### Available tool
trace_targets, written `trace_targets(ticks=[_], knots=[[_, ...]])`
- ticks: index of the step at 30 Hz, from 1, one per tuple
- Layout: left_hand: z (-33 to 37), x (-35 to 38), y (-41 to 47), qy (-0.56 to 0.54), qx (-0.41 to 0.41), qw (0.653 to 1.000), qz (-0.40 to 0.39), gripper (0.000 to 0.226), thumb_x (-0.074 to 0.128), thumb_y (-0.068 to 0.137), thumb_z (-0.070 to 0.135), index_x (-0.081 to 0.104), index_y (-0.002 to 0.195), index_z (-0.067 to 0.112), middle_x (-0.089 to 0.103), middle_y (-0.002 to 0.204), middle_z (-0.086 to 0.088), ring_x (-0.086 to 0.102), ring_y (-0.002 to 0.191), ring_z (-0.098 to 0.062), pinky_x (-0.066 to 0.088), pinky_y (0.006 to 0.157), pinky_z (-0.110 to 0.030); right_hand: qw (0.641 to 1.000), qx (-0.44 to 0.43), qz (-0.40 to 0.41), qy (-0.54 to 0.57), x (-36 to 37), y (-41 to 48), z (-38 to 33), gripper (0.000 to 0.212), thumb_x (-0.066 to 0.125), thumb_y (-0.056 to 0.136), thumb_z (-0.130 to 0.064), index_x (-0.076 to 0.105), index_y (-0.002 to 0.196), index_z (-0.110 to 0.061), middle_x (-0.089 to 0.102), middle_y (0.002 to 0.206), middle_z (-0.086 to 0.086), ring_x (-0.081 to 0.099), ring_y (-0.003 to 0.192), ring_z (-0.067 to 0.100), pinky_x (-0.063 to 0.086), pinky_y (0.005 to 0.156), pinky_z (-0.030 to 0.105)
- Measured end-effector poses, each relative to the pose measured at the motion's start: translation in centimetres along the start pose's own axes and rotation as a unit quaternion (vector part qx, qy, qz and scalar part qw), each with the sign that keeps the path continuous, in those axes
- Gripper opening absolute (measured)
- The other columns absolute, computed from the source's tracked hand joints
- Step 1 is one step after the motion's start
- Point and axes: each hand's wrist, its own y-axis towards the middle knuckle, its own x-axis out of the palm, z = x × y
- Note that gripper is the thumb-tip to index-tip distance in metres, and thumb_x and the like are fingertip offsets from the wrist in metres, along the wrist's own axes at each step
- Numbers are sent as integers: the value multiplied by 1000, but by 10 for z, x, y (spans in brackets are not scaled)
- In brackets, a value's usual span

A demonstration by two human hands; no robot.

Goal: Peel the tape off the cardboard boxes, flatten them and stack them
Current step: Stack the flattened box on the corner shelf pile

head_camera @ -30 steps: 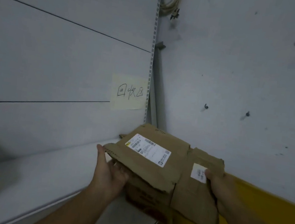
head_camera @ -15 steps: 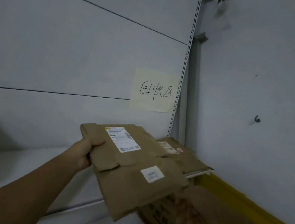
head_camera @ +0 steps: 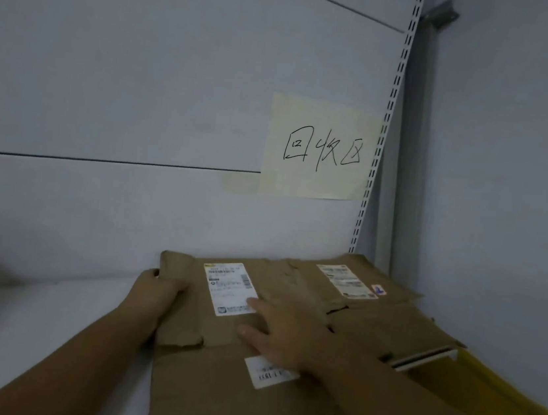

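The flat brown cardboard box (head_camera: 210, 379) lies on the white shelf (head_camera: 43, 334), far edge at the grey back panel (head_camera: 125, 85). At the box's nine o'clock, the left hand (head_camera: 151, 295) grips the folded flap, fingers curled round it. The right hand (head_camera: 281, 335) presses the middle, fingers straight and spread, tips on the white shipping label (head_camera: 228, 284). At two o'clock, a second flattened cardboard box (head_camera: 391, 311) touches it in the corner. At twelve o'clock, a pale yellow handwritten paper note (head_camera: 325, 117) sits on the panel.

The shelf (head_camera: 43, 334) is open toward its left edge; flattened cardboard (head_camera: 202, 388) fills the right corner, hemmed by back wall (head_camera: 142, 87) and side wall (head_camera: 512, 167).
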Motion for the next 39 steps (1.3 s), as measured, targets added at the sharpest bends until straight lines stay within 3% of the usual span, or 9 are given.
trace_targets(ticks=[2,7,14,17,20,24,29,34,39], knots=[[-5,0,-5,77,72,993,49,29,50,93,24,55,116,9,62,114,-12,59,87,-24,47,69,-32,999,-1,-39,19,14,10,0,66,26,91,-62,16,147,-27,9,158,1,6,144,21,3,114,44],[-13,3,-5,301,138,940,88,46,52,88,14,48,134,11,39,146,-14,39,131,-29,32,105,-38,999,-27,-9,20,31,20,13,68,14,88,-64,10,147,-30,1,158,-1,-4,144,18,-5,114,45],[-7,13,-8,519,75,851,27,46,31,98,33,34,142,16,29,152,-9,36,133,-26,29,107,-34,997,-42,-62,-7,24,22,13,69,11,90,-62,4,148,-26,-5,158,3,-9,144,23,-7,113,48],[9,1,-16,592,47,805,-15,49,28,99,38,32,144,16,28,152,-12,32,136,-28,25,110,-37,993,-54,-102,-30,13,26,12,66,16,92,-59,11,147,-25,7,158,8,8,143,28,10,114,48],[34,-18,-46,611,98,786,3,47,34,98,39,39,139,18,33,151,-7,24,141,-23,20,112,-38,986,-56,-147,-54,-11,30,1,61,25,96,-49,12,147,-17,18,155,10,25,138,28,19,113,41],[74,-78,-109,625,151,758,106,45,40,94,43,42,137,26,49,141,-2,45,128,-23,35,102,-35,970,-144,-161,-111,-41,33,-37,56,25,102,-30,1,147,-8,-2,158,9,5,144,20,3,113,27],[124,-210,-211,650,178,665,323,31,42,90,43,61,111,30,70,107,-4,61,91,-23,42,74,-29,944,-281,-57,-164,-69,20,-146,59,41,94,-35,18,146,-21,21,154,5,25,138,24,23,113,37],[105,-353,-321,652,-47,688,314,56,36,94,51,32,143,24,33,152,-5,26,140,-23,23,112,-40,871,-483,51,-72,-82,-48,-336,60,42,92,-47,22,145,-26,18,156,1,21,141,22,21,112,37],[63,-469,-434,663,-149,644,351,62,28,94,56,19,147,26,8,159,-4,1,146,-21,9,116,-47,837,-539,45,-81,-44,-111,-493,62,38,95,-45,14,148,-23,8,158,8,8,144,24,13,115,42]])
